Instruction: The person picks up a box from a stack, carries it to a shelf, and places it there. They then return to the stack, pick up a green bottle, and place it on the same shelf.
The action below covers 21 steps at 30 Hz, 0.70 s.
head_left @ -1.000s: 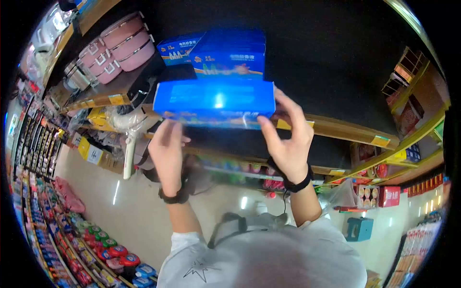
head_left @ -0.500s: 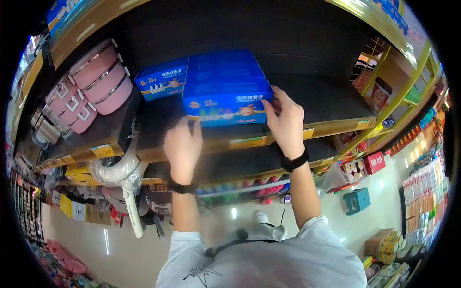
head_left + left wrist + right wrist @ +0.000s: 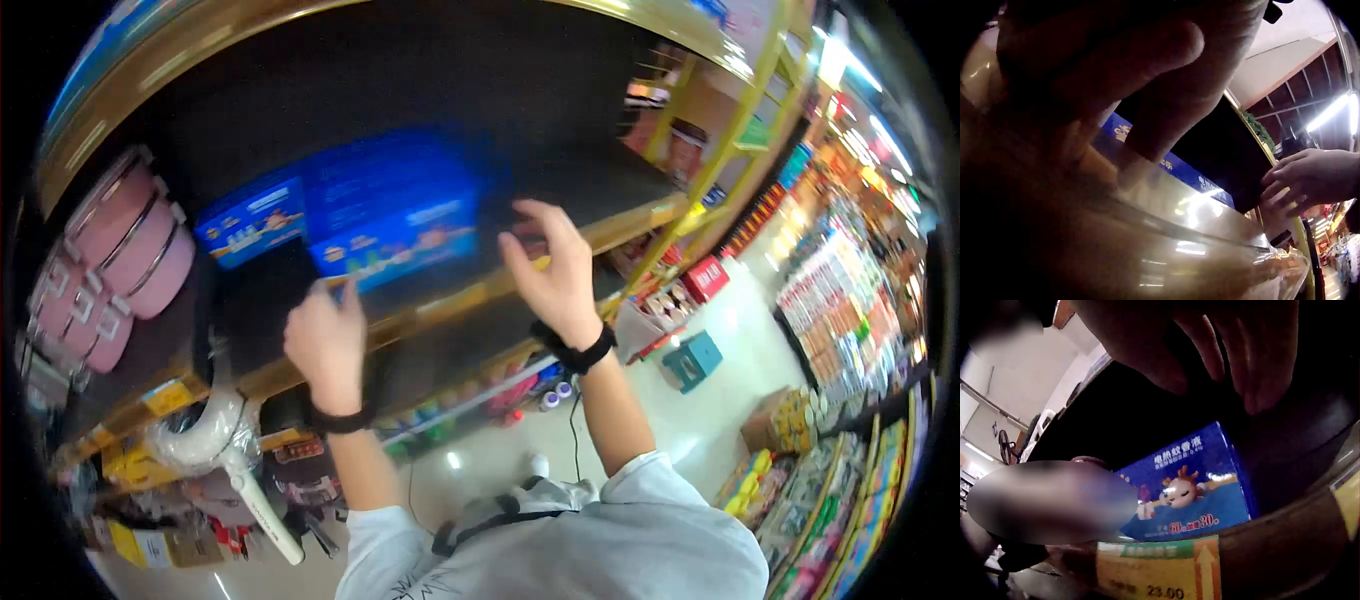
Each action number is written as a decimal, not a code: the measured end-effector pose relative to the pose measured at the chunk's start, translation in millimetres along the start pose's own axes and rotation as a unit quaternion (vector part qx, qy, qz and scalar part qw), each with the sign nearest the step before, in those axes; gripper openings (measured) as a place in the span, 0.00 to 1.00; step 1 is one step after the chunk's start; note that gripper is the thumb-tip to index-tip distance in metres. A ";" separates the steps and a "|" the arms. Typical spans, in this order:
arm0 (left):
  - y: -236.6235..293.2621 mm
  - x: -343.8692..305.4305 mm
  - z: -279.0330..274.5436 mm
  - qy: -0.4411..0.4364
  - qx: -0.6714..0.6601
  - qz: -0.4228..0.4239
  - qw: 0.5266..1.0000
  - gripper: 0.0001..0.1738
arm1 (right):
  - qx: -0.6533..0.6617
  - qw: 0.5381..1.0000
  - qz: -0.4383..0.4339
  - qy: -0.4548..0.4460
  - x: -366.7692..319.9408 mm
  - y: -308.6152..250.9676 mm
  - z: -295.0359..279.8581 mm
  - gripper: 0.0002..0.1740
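A blue box of mosquito repellent liquid (image 3: 395,245) sits near the front of the black shelf (image 3: 590,190), with more blue packaging directly behind it. My left hand (image 3: 328,340) is at the shelf edge by the box's lower left corner, its fingers loosely bent and holding nothing. To the right of the box, my right hand (image 3: 555,270) hangs apart from it with relaxed, parted fingers. In the right wrist view, the box's printed front (image 3: 1191,487) stands behind the price label, below my right fingers (image 3: 1260,375). A blurred patch covers part of that view.
Another blue box (image 3: 252,222) stands to the left. Pink stacked lunch boxes (image 3: 130,245) occupy the shelf's left end. A plastic-wrapped white appliance (image 3: 215,430) hangs below the shelf edge. A yellow frame (image 3: 745,140) bounds the right side; a teal stool (image 3: 692,360) stands on the floor.
Both hands held the box before the shelf; it then came down onto the shelf in front of the other packaging. Now the hands have let go, the right drawing away. The head view has swung right.
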<state>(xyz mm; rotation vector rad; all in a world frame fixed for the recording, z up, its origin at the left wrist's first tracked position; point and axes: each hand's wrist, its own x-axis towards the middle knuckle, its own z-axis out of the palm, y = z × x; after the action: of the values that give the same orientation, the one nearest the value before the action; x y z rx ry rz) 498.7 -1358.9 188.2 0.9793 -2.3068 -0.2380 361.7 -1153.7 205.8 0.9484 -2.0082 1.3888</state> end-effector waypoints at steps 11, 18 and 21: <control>106.3 -165.8 56.5 -0.104 -0.394 0.077 0.910 0.09 | -0.077 0.993 0.084 -0.012 -170.1 69.4 -233.2 0.15; 237.9 -324.0 166.7 -0.566 -0.406 0.067 0.714 0.13 | -0.180 0.950 0.248 0.064 -282.9 118.9 -433.3 0.17; 297.6 -367.1 196.9 -0.601 -0.403 0.122 0.679 0.14 | -0.169 0.928 0.304 0.134 -343.0 137.0 -501.1 0.18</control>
<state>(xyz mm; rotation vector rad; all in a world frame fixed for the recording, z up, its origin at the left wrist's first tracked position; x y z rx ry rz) 401.6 -904.3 -26.2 -0.1127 -2.7483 -2.0897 479.9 -564.4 43.9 -0.0362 -2.3121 1.3003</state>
